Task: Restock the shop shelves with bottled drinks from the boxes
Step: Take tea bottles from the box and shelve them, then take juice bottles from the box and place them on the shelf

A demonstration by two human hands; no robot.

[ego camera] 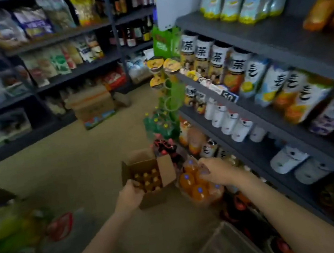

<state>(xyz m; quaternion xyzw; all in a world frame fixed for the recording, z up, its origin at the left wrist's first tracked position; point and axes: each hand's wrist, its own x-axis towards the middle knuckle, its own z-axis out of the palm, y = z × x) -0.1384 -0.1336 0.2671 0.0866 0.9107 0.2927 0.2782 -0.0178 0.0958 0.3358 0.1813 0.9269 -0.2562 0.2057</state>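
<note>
Head view: we're crouched over the open cardboard box on the floor, small amber bottles standing packed inside. Our left hand curls over the box's near edge; whether it grips a bottle, we cannot tell. Right of the box, our right hand closes on a wrapped pack of orange bottles. Next, probably, lifting stock onto the shelf beyond. Labels blur; one character, 茶, reads on shelf cartons.
</note>
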